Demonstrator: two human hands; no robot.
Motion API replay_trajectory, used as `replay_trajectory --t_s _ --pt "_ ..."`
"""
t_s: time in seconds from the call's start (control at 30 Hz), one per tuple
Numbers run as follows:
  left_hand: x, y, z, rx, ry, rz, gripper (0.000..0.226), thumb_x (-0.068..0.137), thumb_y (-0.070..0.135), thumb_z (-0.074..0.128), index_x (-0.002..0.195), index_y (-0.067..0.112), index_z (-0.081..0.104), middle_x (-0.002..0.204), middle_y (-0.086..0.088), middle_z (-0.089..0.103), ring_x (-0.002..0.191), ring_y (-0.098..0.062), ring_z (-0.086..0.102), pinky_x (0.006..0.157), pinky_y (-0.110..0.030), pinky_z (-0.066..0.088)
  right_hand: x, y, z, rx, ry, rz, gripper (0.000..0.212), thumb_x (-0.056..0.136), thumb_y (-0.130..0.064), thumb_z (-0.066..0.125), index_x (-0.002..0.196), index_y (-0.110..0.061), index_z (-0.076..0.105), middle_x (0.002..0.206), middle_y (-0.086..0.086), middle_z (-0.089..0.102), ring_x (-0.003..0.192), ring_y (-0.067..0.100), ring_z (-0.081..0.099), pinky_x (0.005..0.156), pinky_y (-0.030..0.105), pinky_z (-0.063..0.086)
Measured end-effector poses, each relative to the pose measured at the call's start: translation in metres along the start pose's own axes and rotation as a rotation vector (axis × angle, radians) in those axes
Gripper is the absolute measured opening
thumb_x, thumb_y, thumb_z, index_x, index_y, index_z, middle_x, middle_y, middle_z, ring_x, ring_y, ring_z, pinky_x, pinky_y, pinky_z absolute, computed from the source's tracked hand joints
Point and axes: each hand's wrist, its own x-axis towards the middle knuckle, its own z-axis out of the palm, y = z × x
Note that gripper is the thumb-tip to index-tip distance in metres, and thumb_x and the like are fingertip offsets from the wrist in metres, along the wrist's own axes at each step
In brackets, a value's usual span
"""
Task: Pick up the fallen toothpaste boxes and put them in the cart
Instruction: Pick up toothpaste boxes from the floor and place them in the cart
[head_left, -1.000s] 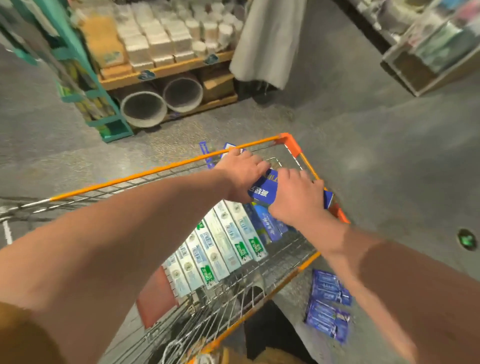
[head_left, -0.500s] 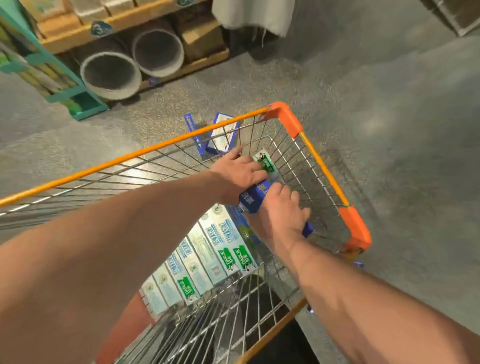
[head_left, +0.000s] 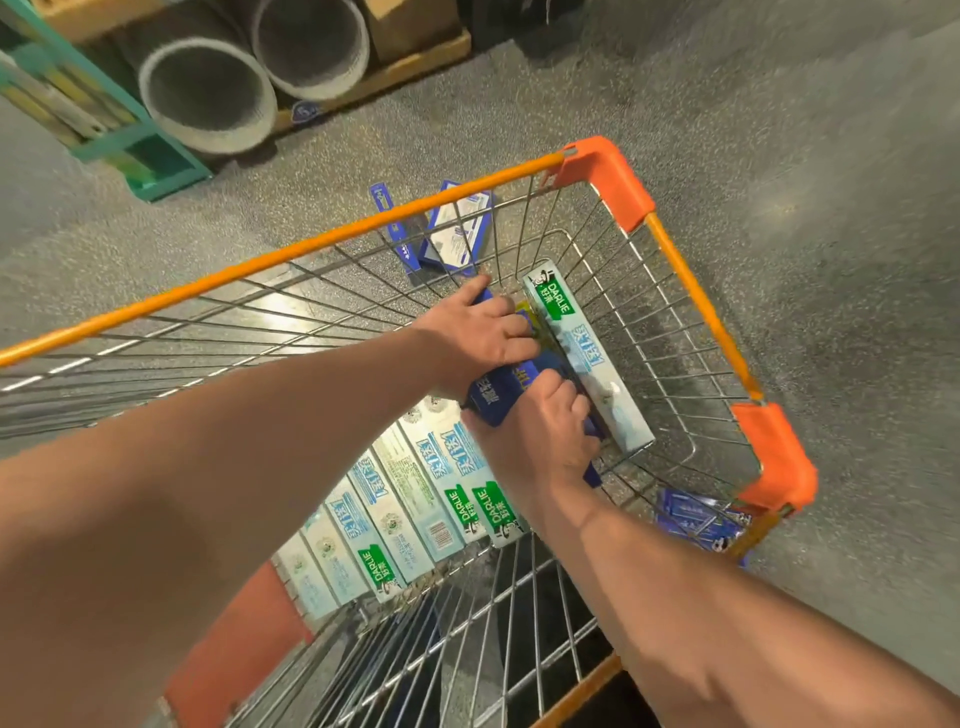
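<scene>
A row of pale toothpaste boxes (head_left: 415, 509) lies nearest in the cart (head_left: 332, 240). Beyond, the right hand (head_left: 540, 441) and left hand (head_left: 480, 332) both clasp dark blue boxes (head_left: 498, 397); best to press them flat beside the pale box (head_left: 587, 358). Farther, fallen boxes (head_left: 452, 228) wait on the floor (head_left: 779, 156).

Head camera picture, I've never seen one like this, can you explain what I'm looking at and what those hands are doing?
The view comes from a camera worn on a person's head, looking down at their bare arms. There is no machine. The left hand and right hand together press dark blue toothpaste boxes into a wire cart with an orange rim. Light Darlie boxes already lie in a row on its bottom, one more beside the hands. More blue boxes remain on the floor, beyond the cart and at its right.
</scene>
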Motion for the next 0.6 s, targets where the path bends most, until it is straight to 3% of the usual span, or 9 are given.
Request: replay_trajectory --t_s 0.1,0.2,0.37,0.6 --pt "-0.007 -0.005 0.003 -0.011 -0.078 0.012 0.106 0.071 0.060 0.084 0.153 0.038 0.021 0.153 0.007 0.029 0.143 -0.023 0.026 0.121 -0.061 0.009 -0.009 -0.006 -0.005 0.032 -0.071 0.015 0.105 0.064 -0.098 0.043 0.121 -0.010 0.041 0.117 0.006 0.053 0.112 0.024 0.050 0.078 0.046 0.053" --pt "-0.013 -0.002 0.008 -0.028 -0.101 -0.024 0.112 0.065 0.070 0.083 0.153 0.037 0.020 0.154 0.005 0.028 0.142 -0.023 0.027 0.121 -0.063 0.013 -0.015 -0.007 -0.012 0.089 -0.165 -0.008 0.105 0.063 -0.096 0.049 0.126 -0.013 0.035 0.125 0.006 0.049 0.121 0.024 0.046 0.083 0.048 0.051" --pt "-0.014 0.010 0.011 -0.017 -0.112 -0.079 0.112 0.068 0.082 0.069 0.156 0.036 0.016 0.156 0.004 0.025 0.149 -0.026 0.017 0.117 -0.073 -0.002 -0.015 -0.002 -0.011 0.131 -0.212 -0.053 0.106 0.069 -0.081 0.065 0.140 -0.013 0.025 0.129 0.007 0.045 0.122 0.026 0.049 0.088 0.046 0.050" --pt "-0.016 0.020 0.010 -0.010 -0.118 -0.133 0.108 0.080 0.057 0.072 0.161 0.027 0.007 0.165 -0.005 0.013 0.157 -0.032 -0.006 0.118 -0.069 -0.006 -0.009 0.000 -0.017 0.104 -0.284 -0.110 0.102 0.071 -0.070 0.074 0.139 -0.011 0.024 0.132 0.008 0.048 0.120 0.026 0.055 0.092 0.043 0.050"
